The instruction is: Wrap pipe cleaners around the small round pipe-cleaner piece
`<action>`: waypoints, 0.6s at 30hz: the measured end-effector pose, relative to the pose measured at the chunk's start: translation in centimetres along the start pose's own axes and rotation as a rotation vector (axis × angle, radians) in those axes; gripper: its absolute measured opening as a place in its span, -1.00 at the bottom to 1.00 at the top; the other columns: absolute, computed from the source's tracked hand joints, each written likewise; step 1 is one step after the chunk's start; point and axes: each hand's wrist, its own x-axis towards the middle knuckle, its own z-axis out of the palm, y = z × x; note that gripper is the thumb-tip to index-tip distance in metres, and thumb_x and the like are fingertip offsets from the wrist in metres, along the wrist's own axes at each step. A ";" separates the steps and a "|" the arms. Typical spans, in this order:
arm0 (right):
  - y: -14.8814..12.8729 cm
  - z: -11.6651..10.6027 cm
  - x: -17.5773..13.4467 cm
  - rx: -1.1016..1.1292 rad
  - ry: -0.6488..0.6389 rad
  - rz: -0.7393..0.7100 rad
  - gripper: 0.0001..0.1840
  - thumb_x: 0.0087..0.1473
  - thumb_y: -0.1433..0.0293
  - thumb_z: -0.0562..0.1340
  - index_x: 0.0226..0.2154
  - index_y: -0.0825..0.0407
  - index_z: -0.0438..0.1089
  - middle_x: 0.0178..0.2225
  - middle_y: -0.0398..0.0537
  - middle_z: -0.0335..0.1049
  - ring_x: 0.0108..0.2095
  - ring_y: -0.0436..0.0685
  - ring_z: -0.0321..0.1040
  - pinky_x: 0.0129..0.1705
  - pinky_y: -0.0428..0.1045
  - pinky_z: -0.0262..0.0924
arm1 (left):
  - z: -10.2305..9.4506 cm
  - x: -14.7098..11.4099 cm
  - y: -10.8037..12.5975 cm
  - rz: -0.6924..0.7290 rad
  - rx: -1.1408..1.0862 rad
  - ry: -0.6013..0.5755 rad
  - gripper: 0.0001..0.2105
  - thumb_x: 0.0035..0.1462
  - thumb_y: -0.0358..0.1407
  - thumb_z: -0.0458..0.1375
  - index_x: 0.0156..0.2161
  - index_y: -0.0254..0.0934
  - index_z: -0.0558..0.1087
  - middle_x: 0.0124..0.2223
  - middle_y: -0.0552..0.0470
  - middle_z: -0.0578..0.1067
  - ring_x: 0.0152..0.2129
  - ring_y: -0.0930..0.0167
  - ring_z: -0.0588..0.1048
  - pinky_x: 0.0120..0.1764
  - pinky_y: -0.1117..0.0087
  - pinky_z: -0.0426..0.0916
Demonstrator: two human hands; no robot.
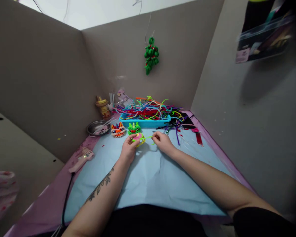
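Note:
My left hand [130, 145] is closed on a small pink and yellow pipe-cleaner piece [138, 136]. From that piece a yellow-green pipe cleaner [148, 137] stretches right to my right hand [160, 140], which pinches its far end. A yellow strand [141, 143] hangs below the piece. Both hands are raised over the blue table cover. Just behind my left hand sits a green fuzzy animal head [134, 128] with horns and eyes. Beside it on the left stands an orange and white fuzzy head [118, 130].
A blue tray [145, 123] heaped with colourful pipe cleaners is at the back. Left are a metal bowl [98, 128], a drink cup [103, 108] and a corded pink glue gun [82, 160]. Loose strands lie at right. A green pipe-cleaner ornament [151, 56] hangs on the grey partition.

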 end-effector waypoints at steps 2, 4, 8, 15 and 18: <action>-0.4 0.0 0.0 0.059 0.015 0.047 -0.90 -0.08 0.36 0.11 -0.53 0.04 0.27 -0.64 -0.22 0.26 -0.59 -0.03 0.20 -0.51 -0.13 0.05 | 0.1 0.0 0.1 -0.024 0.003 0.028 -0.59 -0.35 -0.34 0.35 -0.28 -0.29 0.38 -0.26 -0.02 0.50 -0.41 0.41 0.48 -0.29 0.38 0.30; -0.9 -0.1 -0.1 0.162 0.001 0.107 -0.89 -0.08 0.35 0.11 -0.52 0.04 0.25 -0.66 -0.24 0.25 -0.64 -0.04 0.20 -0.56 -0.14 0.07 | 0.2 0.0 0.2 -0.045 0.011 0.050 -0.57 -0.37 -0.34 0.36 -0.28 -0.29 0.38 -0.29 0.00 0.50 -0.44 0.43 0.47 -0.31 0.40 0.30; -1.8 -0.3 -0.3 0.400 -0.048 0.209 -0.88 -0.06 0.32 0.09 -0.45 0.03 0.21 -0.60 -0.22 0.32 -0.68 -0.05 0.26 -0.65 -0.16 0.11 | 0.1 0.0 0.3 -0.071 0.018 0.044 -0.56 -0.36 -0.35 0.36 -0.26 -0.29 0.37 -0.34 0.03 0.50 -0.49 0.46 0.46 -0.35 0.43 0.30; -1.9 -0.2 -0.6 0.293 0.032 0.074 -0.94 -0.07 0.40 0.09 -0.45 0.03 0.23 -0.62 -0.24 0.29 -0.63 -0.03 0.33 -0.57 -0.15 0.16 | 0.2 -0.3 0.4 -0.115 0.004 -0.014 -0.59 -0.34 -0.37 0.35 -0.27 -0.28 0.36 -0.32 0.04 0.50 -0.46 0.43 0.48 -0.32 0.40 0.31; -2.0 -0.4 -0.6 0.202 0.065 0.016 -0.95 -0.08 0.44 0.08 -0.47 0.02 0.24 -0.64 -0.27 0.27 -0.64 -0.04 0.30 -0.51 -0.14 0.15 | 0.4 -0.4 0.5 -0.124 0.015 -0.023 -0.58 -0.35 -0.37 0.36 -0.28 -0.27 0.36 -0.33 0.03 0.51 -0.45 0.42 0.49 -0.30 0.38 0.32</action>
